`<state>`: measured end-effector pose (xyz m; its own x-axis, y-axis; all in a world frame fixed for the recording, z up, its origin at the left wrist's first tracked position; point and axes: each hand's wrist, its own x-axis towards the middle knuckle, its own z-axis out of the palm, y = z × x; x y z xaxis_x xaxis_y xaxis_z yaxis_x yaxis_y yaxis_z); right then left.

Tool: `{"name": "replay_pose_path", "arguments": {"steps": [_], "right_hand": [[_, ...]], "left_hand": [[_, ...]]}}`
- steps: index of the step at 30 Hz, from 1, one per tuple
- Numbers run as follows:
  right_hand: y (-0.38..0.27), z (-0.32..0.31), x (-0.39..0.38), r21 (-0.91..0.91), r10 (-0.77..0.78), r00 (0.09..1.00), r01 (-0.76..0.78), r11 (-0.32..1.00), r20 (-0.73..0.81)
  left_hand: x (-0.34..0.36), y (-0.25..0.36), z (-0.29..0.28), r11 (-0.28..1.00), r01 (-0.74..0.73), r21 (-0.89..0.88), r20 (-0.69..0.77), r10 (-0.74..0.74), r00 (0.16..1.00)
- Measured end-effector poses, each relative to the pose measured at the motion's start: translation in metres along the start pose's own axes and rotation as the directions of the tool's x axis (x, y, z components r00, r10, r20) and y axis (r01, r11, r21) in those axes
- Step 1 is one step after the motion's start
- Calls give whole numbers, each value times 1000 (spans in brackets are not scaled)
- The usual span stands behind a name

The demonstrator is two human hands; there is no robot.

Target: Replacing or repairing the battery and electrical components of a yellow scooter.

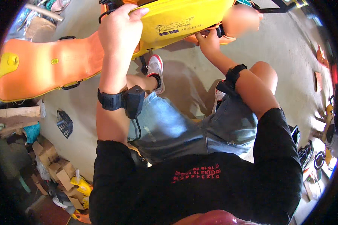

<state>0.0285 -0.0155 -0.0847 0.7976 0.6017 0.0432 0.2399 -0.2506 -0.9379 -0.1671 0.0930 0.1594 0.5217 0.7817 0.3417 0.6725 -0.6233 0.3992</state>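
Observation:
A large yellow panel (184,17) with dark printing on its face stands in front of me, part of a yellow and orange body. My left hand (121,33) is closed over the panel's left end, its thumb lying along the yellow surface and its other fingers mostly hidden. Under the panel's lower right edge, my right hand (209,43) reaches in with bent fingers pressed near an orange part; what they grip is too small to make out. A long orange seat-like piece (79,56) with a yellow end and black side handles extends to the left.
Black bar-like parts (278,6) jut out at the upper right. A black grille (64,123) lies on the floor at left, near a wooden board (17,116) and cardboard boxes (64,174). Cables (306,153) and tools sit along the right side. My feet are below the panel.

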Motion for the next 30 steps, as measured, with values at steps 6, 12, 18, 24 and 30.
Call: {"name": "replay_pose_path", "arguments": {"steps": [6,12,18,24,30], "right_hand": [[-22,-7,-2,-124,72,997,-76,989,-36],[-5,6,-7,-124,149,989,-147,981,10],[-2,28,-13,-177,244,914,-195,965,324],[4,72,-24,-55,262,935,-256,965,238],[24,100,-22,24,309,941,-315,949,134]], "left_hand": [[3,-8,1,997,-72,35,-66,74,995],[2,-6,4,997,-75,7,-9,75,997],[3,1,-1,998,-21,-55,45,23,999],[-1,-9,2,994,-100,-51,-66,97,993],[-1,-3,-1,990,-118,-78,-24,116,993]]}}
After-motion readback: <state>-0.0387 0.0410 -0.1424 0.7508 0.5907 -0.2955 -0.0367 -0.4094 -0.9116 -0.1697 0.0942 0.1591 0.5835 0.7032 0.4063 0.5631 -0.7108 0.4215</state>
